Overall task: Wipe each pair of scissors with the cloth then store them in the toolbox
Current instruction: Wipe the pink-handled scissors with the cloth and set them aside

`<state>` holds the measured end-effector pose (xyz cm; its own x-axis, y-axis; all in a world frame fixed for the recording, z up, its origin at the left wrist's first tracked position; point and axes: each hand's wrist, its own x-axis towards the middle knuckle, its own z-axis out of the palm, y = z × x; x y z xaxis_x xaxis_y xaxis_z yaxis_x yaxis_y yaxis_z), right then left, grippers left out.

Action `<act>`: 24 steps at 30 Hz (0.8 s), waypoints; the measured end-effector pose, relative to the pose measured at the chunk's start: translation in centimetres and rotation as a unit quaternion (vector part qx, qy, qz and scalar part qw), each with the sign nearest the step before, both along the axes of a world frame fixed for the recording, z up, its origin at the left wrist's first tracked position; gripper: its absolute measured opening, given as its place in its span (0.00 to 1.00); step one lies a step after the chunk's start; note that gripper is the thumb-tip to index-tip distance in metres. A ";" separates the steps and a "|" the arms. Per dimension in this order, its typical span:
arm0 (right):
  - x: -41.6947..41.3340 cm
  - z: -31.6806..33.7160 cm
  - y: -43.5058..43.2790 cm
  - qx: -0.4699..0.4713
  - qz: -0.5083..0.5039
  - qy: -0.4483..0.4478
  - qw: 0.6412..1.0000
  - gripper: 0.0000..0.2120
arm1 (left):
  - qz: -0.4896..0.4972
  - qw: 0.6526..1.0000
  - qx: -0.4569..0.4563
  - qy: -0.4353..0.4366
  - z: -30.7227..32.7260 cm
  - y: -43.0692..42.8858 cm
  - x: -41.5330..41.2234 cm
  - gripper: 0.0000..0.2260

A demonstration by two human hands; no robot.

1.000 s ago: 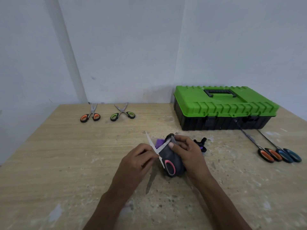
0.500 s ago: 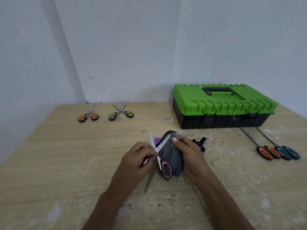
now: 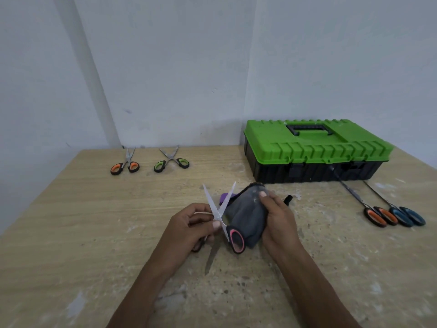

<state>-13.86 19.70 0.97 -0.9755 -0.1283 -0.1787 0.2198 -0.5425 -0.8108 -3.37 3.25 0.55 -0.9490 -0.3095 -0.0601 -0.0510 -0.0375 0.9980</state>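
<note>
Two blades (image 3: 209,197) fan up-frame in a V, L hand (image 3: 186,226) pinching the scissors (image 3: 220,210) at the pivot, cloth (image 3: 246,214) (R hand (image 3: 281,221) curled round it) against their right side.

scissors (image 3: 218,209): right blade has come free, now just left of the cloth (image 3: 248,218)
right hand (image 3: 279,218): thumb now on cloth alone
</note>
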 end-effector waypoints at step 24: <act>0.2 -1.7 -0.7 0.455 -0.056 0.369 0.808 0.14 | 0.043 0.996 0.082 0.015 -0.8 -0.4 -0.5 0.08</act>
